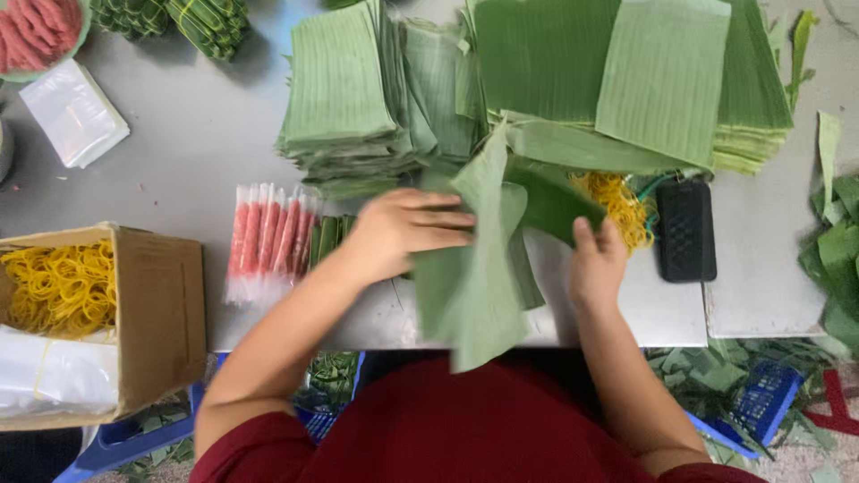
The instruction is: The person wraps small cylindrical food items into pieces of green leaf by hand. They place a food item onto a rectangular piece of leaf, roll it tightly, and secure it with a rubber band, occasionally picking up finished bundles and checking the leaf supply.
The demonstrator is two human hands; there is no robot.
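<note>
My left hand (407, 228) lies flat on a pale green cut banana leaf (474, 286) that hangs over the front edge of the grey table (197, 143), pressing its upper left part. My right hand (595, 259) pinches the edge of a darker green leaf piece (550, 201) lying across the first leaf. Behind both hands are tall stacks of cut leaves (344, 98), and a broader stack (626, 80) to the right. Red sausage-like sticks in clear wrap (267, 237) lie just left of my left hand.
A cardboard box (152, 313) with yellow rubber bands stands at the front left. More yellow bands (617, 206) and a black phone (685, 230) lie right of my right hand. White plastic bags (73, 112) and rolled leaf bundles (210, 22) sit at the back left. Leaf scraps cover the floor.
</note>
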